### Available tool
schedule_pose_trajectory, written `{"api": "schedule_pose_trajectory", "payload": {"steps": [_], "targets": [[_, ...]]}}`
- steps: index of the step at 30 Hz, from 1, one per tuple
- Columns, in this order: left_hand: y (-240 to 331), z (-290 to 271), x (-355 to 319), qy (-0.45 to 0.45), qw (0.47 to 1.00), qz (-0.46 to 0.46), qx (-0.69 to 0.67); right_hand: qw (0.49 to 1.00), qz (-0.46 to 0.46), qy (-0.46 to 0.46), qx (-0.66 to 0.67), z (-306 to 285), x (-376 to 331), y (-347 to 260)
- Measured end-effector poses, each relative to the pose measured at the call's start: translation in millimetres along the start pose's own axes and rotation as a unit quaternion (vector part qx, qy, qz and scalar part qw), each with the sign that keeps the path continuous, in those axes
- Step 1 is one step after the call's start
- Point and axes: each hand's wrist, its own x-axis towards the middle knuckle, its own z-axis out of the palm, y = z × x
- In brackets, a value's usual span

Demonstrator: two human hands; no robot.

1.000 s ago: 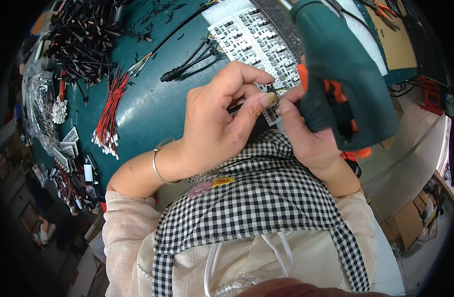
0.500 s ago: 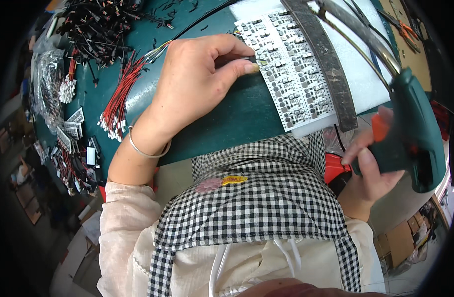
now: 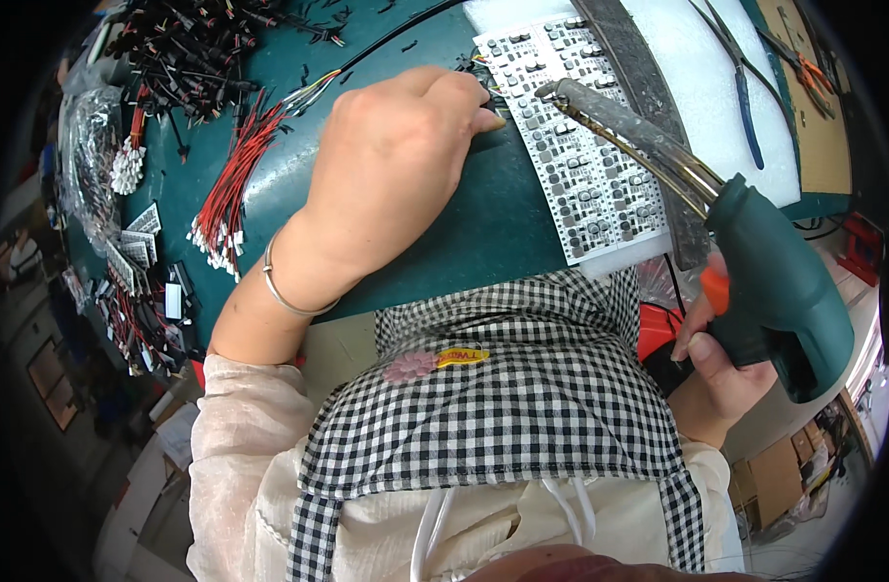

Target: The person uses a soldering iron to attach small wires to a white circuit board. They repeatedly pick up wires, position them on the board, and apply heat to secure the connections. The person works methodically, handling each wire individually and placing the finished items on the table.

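Note:
My left hand (image 3: 396, 165) is closed in a pinch at the left edge of a white circuit board panel (image 3: 585, 165). Thin wires show beside its fingertips, but what lies between the fingers is mostly hidden. My right hand (image 3: 721, 373) grips the handle of a dark green soldering gun (image 3: 779, 272) with an orange trigger. Its metal barrel and thin feed tube point left over the panel, the tip above the upper part of the board near my left fingertips. I cannot tell if the tip touches the board. A dark, worn bar (image 3: 648, 107) lies across the panel's right side.
White foam (image 3: 711, 87) lies under the panel, with blue-handled pliers (image 3: 740, 107) on it. Orange-handled pliers (image 3: 813, 73) lie at the far right. Red wires with white connectors (image 3: 231, 194) and a heap of black cable ends (image 3: 188, 68) occupy the left of the green table (image 3: 425, 242).
The soldering gun has swung left and down, bringing its tip over the board. My left hand has turned slightly at the board's edge. The panel has shifted a little to the right.

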Motion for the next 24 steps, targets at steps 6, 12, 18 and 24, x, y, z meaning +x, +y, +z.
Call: {"api": "schedule_pose_trajectory", "payload": {"steps": [6, 12, 18, 24], "targets": [[1.5, 4.6, 2.9, 0.017, 0.999, 0.027, 0.003, 0.998, 0.058, 0.014, -0.002, 7.9, -3.4, -8.2], [1.3, 4.2, 2.0, 0.007, 1.000, 0.010, -0.010, 0.996, 0.081, 0.032, 0.001, 13.8, -2.4, -9.1], [2.9, 5.4, 1.3, 0.006, 1.000, 0.015, 0.004, 0.995, 0.090, 0.032, 0.016, 14.4, -1.3, -9.6], [6.4, 2.9, 1.3, -0.009, 1.000, 0.011, 0.022, 0.989, 0.136, 0.033, 0.039, 16.7, 0.5, -13.6]]}}
